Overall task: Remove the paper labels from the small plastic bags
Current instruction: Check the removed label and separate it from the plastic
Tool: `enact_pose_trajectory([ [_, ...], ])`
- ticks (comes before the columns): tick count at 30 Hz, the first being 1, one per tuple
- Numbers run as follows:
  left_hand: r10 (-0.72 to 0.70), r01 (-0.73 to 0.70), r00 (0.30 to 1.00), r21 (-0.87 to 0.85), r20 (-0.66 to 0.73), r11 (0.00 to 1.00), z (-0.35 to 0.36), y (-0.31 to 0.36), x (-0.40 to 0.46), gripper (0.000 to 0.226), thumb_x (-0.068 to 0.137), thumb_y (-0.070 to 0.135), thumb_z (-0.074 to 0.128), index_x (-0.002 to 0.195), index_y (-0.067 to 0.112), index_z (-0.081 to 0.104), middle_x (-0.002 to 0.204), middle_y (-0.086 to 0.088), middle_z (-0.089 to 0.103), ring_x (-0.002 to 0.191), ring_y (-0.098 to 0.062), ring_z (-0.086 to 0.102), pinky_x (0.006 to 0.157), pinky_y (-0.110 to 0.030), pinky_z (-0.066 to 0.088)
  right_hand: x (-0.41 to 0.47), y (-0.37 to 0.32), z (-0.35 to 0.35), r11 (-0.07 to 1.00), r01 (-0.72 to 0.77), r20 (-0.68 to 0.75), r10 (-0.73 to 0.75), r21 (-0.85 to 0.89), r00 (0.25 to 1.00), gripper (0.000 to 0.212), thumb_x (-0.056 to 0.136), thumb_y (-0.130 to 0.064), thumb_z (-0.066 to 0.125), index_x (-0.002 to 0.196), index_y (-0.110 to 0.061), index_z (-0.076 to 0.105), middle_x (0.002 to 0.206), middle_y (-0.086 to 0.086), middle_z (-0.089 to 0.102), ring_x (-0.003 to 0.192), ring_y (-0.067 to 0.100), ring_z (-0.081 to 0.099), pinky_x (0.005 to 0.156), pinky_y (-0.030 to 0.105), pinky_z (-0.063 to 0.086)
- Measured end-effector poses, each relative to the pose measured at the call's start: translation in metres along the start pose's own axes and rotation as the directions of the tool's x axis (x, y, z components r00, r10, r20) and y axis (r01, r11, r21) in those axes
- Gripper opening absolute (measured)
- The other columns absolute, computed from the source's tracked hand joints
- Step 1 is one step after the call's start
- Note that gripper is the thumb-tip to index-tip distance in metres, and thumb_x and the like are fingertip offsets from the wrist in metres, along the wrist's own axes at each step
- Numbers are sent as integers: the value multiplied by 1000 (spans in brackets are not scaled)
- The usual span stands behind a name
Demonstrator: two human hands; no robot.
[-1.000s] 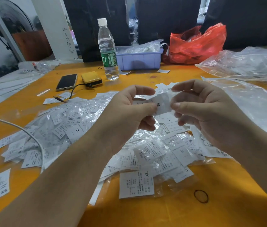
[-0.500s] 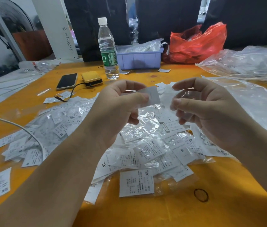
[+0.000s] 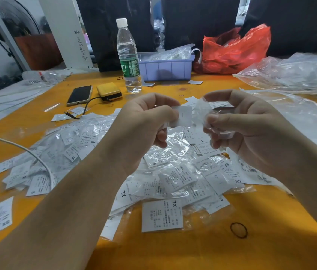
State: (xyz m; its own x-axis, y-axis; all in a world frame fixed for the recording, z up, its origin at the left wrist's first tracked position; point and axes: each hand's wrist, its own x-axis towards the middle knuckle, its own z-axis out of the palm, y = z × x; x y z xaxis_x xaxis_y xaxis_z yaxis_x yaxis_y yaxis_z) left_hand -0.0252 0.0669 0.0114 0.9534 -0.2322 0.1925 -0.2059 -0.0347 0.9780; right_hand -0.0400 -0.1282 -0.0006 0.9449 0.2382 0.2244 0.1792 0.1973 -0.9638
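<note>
Left hand (image 3: 146, 125) pinches paper label (image 3: 183, 116), drawn clear of its bag | right hand (image 3: 239, 125) pinches emptied small plastic bag (image 3: 202, 112), just beside label, to keep them apart | pile of bagged labels (image 3: 173, 178) waits below on orange table (image 3: 192, 250)

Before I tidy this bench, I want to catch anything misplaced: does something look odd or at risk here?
Mostly expected clutter: bagged labels heaped loosely. One oddity: a white cable trails across the heap's left side, and a black rubber band lies alone on the orange table. Nothing looks spilled; the water bottle stands upright, capped.
</note>
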Motion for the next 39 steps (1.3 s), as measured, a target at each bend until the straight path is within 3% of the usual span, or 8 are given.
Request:
enact_pose_trajectory([
  [8,98,-103,987,-36,-129,994,-2,1,0,16,74,17,66,90,18,67,63,6,63,50,-10,53,43,-24,44,-2,3,3,997,12,34,-10,-79,999,45,70,-8,68,113,-14,59,69,8,65,59,19,55,53,28,49],
  [18,116,-117,986,-1,-117,993,2,1,-3,13,88,4,66,90,17,67,63,11,64,49,-10,54,45,-25,48,-3,2,6,994,56,-1,-57,-94,998,48,68,-4,76,112,-13,59,71,8,67,60,20,55,53,27,48],
  [24,106,-106,984,11,-142,994,0,-1,-1,12,87,6,67,91,17,66,62,8,64,49,-10,53,45,-25,47,-4,-1,7,994,77,-49,-81,-74,995,52,62,-13,71,113,-11,58,71,6,67,55,16,54,52,26,47],
  [28,113,-113,980,13,-163,994,-1,-2,0,11,83,11,68,92,17,66,63,8,64,50,-9,54,45,-24,47,-4,0,6,992,82,-39,-86,-93,996,53,65,-4,80,113,-12,58,72,6,67,55,16,55,52,26,48],
  [32,114,-114,979,12,-169,993,-1,-2,0,16,76,17,68,91,18,66,61,10,65,49,-9,54,45,-25,47,-3,2,7,994,82,-41,-85,-74,996,47,67,-3,71,111,-12,58,72,7,67,55,16,55,52,26,47],
  [35,108,-107,980,16,-170,994,0,-1,-1,12,82,10,69,92,17,67,62,9,64,49,-10,54,45,-25,48,-3,2,7,993,77,-34,-80,-87,996,45,68,-6,68,111,-12,58,72,7,68,55,16,56,52,26,47],
  [39,102,-100,979,21,-175,995,2,-1,-2,12,88,5,66,92,17,66,70,3,63,49,-10,54,46,-26,49,-4,2,8,989,81,-21,-85,-123,996,54,64,-5,80,112,-12,58,74,7,67,56,15,56,53,26,47],
])
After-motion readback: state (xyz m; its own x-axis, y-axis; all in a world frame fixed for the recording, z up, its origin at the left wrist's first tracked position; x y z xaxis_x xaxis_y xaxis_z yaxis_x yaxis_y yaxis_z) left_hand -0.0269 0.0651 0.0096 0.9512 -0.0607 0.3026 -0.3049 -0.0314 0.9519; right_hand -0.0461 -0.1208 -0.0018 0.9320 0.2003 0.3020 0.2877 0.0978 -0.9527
